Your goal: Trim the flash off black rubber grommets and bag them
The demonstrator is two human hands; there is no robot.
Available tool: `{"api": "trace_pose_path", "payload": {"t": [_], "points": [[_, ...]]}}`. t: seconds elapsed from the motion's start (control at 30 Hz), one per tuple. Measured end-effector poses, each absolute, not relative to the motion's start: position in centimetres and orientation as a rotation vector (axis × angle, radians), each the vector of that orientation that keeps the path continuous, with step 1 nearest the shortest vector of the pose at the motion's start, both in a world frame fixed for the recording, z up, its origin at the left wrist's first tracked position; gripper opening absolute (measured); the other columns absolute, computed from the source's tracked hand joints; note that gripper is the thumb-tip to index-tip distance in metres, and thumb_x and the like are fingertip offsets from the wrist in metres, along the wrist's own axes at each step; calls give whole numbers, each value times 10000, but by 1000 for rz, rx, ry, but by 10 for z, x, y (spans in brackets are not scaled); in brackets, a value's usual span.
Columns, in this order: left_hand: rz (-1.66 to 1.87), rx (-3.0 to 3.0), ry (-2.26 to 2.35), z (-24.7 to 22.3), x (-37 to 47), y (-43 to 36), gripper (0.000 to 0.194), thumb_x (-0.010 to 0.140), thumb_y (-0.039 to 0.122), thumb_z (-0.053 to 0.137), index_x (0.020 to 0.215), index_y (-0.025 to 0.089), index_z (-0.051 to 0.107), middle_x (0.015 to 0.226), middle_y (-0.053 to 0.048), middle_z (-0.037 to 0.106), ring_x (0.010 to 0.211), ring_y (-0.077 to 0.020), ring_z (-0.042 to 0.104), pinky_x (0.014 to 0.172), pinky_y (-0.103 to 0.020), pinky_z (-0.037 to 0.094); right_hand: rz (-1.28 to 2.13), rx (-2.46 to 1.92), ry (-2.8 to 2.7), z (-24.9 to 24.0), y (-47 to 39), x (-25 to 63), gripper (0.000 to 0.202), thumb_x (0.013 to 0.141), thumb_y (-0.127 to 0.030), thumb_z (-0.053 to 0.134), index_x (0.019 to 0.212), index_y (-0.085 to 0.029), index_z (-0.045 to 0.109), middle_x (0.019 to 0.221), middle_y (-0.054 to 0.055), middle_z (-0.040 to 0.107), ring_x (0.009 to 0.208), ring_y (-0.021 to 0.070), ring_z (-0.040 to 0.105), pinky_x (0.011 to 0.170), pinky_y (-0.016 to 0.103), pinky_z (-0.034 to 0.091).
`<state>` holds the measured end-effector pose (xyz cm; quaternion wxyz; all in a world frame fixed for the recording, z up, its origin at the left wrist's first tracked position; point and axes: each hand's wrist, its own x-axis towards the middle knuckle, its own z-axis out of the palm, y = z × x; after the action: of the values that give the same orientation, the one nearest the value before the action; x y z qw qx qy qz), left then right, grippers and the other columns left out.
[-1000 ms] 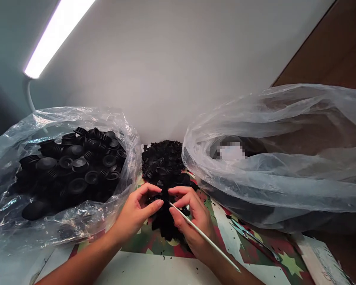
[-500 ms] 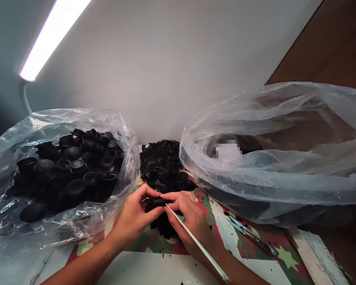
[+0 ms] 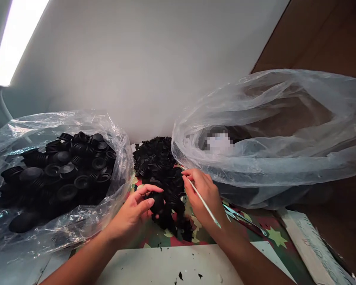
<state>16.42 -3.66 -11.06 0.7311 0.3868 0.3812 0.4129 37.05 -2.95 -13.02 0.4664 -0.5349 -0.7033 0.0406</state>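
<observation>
My left hand [image 3: 136, 209] has its thumb and fingers curled round a round black rubber cap [image 3: 157, 202] over the small heap. In my right hand [image 3: 204, 194] is a slim, pale stick-like tool [image 3: 204, 204], slanting down toward the wrist. The right fingertips reach the edge of a pile of black ribbed rubber parts [image 3: 157, 164]; whether they also pinch a part cannot be made out. Black scraps [image 3: 180, 275] lie scattered on a white sheet [image 3: 142, 265] below the hands.
At left, a clear plastic bag [image 3: 123, 158] holds many ribbed black caps [image 3: 67, 192]. A second clear bag [image 3: 269, 168] gapes at right. Scissors [image 3: 243, 219] lie on the patterned cover, near a cardboard piece [image 3: 314, 245]. A lit lamp [image 3: 19, 35] stands upper left.
My hands, together at the cap before, are now apart. The right one has moved up and right to the pile with the tool. The view has shifted slightly right.
</observation>
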Motion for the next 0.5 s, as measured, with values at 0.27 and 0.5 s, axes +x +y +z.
{"api": "trace_pose_path", "payload": {"t": [0.27, 0.5], "points": [[969, 834, 723, -103, 158, -40, 497, 662, 233, 771, 1155, 232, 714, 788, -12, 643, 699, -143, 538, 630, -234, 439, 265, -1398, -1537, -131, -20, 379, 193, 949, -305, 453, 766, -252, 487, 769, 40, 634, 701, 219, 608, 663, 330, 461], [1044, 724, 814, -103, 165, -41, 318, 714, 444, 748, 676, 200, 549, 753, -6, 534, 787, -185, 542, 692, -290, 496, 1052, -1055, -1097, -128, -26, 361, 401, 858, -556, 676, 748, -218, 489, 843, -3, 629, 611, 156, 704, 557, 265, 542]]}}
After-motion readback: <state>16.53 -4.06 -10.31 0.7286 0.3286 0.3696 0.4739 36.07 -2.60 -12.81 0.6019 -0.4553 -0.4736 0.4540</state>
